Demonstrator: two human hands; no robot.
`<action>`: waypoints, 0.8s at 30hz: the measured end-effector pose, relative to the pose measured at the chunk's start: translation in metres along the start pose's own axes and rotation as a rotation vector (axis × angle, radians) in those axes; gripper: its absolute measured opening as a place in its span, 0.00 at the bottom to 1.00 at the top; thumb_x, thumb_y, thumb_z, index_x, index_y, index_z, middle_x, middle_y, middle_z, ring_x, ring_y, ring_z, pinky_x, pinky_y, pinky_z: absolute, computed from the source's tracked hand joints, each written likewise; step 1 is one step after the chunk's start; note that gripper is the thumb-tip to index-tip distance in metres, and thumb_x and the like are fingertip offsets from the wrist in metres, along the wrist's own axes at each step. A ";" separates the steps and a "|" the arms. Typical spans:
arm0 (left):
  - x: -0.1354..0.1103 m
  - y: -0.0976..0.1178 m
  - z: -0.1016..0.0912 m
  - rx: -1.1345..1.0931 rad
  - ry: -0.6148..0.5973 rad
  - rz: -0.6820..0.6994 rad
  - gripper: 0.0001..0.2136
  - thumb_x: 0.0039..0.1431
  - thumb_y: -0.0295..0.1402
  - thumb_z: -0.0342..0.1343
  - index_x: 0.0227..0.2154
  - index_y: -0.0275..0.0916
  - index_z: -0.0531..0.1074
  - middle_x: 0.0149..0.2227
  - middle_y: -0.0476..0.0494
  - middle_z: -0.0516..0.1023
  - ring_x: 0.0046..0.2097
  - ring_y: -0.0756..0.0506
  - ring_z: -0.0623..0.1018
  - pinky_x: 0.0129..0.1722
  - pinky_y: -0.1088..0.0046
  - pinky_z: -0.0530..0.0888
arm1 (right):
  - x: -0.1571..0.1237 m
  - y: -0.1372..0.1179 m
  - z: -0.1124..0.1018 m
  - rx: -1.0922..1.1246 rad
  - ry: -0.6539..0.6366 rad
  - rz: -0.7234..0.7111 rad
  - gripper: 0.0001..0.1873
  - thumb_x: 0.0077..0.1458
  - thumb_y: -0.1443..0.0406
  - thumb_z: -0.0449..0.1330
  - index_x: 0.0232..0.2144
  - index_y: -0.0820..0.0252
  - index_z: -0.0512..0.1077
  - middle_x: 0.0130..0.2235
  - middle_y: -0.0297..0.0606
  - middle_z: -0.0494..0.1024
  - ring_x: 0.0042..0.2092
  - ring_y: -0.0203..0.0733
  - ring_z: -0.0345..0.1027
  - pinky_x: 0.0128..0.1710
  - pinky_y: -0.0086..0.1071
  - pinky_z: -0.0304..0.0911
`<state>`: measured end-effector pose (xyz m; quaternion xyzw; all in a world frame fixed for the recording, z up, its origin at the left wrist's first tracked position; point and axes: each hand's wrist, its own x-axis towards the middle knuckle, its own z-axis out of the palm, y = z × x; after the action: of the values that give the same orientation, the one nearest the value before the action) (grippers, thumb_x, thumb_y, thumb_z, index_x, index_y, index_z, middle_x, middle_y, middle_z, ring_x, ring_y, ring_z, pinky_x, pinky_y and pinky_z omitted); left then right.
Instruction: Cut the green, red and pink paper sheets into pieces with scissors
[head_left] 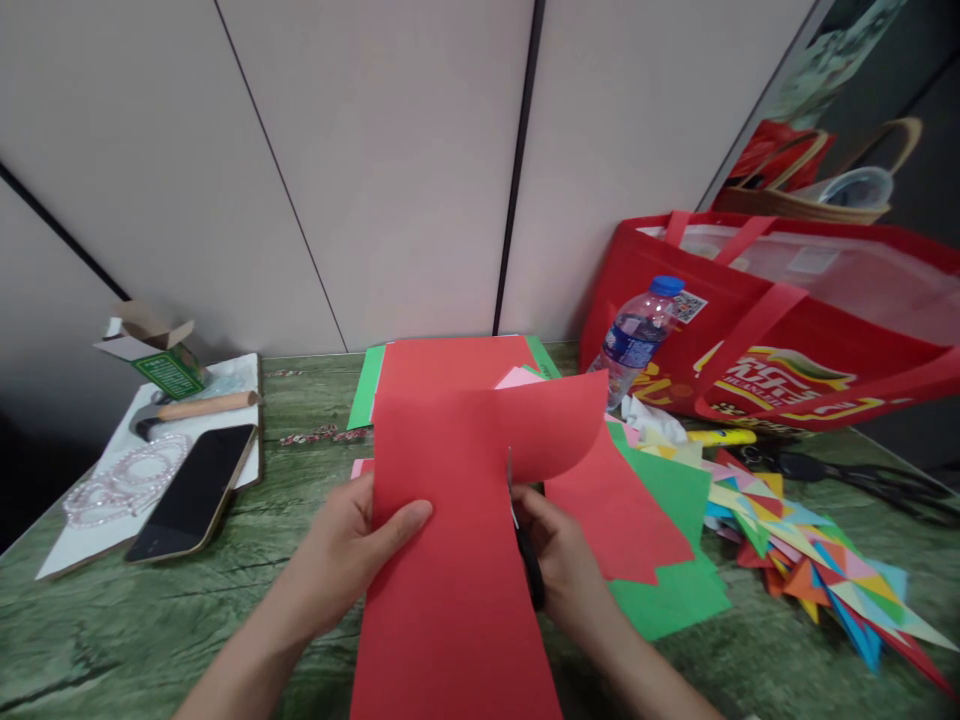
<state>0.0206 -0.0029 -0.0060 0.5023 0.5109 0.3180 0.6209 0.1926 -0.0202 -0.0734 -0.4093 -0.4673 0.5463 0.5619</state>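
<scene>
My left hand grips the left edge of a large red paper sheet, thumb on top. My right hand is closed on black-handled scissors, whose blades stand in a cut running up the sheet. To the right of the cut, the severed part of the red paper curls upward and away. More red and green sheets lie underneath on the green table.
A phone, bead bracelets, a hammer and a small open box sit at the left. A water bottle and red tote bag stand at the right. Colourful folded paper pieces spread at the right.
</scene>
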 end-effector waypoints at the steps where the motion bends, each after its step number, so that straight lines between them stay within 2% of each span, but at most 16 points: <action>1: 0.000 0.000 0.001 0.006 -0.009 0.003 0.09 0.47 0.39 0.59 0.29 0.39 0.73 0.30 0.45 0.80 0.27 0.46 0.77 0.25 0.74 0.74 | 0.000 0.000 0.000 0.003 0.001 -0.010 0.11 0.40 0.65 0.65 0.31 0.56 0.72 0.32 0.37 0.79 0.36 0.44 0.72 0.33 0.33 0.66; 7: -0.003 0.002 0.005 -0.020 0.056 0.035 0.09 0.45 0.39 0.60 0.27 0.39 0.73 0.27 0.46 0.80 0.25 0.47 0.76 0.23 0.74 0.73 | -0.001 0.003 -0.002 -0.017 0.005 -0.048 0.12 0.40 0.68 0.64 0.31 0.56 0.71 0.32 0.37 0.78 0.38 0.45 0.71 0.34 0.33 0.65; 17: -0.003 0.000 0.001 0.045 0.032 0.049 0.09 0.47 0.39 0.59 0.27 0.39 0.73 0.27 0.45 0.79 0.26 0.46 0.76 0.23 0.74 0.73 | -0.002 0.003 -0.002 0.001 0.006 -0.015 0.10 0.41 0.67 0.64 0.31 0.56 0.70 0.34 0.37 0.78 0.38 0.45 0.71 0.32 0.32 0.65; 24: -0.003 0.001 0.000 0.061 0.001 0.049 0.08 0.48 0.38 0.58 0.28 0.39 0.73 0.28 0.45 0.79 0.27 0.46 0.76 0.24 0.74 0.73 | -0.002 -0.003 0.001 0.013 0.026 0.010 0.09 0.39 0.67 0.65 0.25 0.56 0.69 0.28 0.35 0.77 0.32 0.42 0.71 0.29 0.30 0.63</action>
<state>0.0194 -0.0056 -0.0044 0.5332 0.5083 0.3176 0.5970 0.1926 -0.0222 -0.0709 -0.4150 -0.4546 0.5467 0.5676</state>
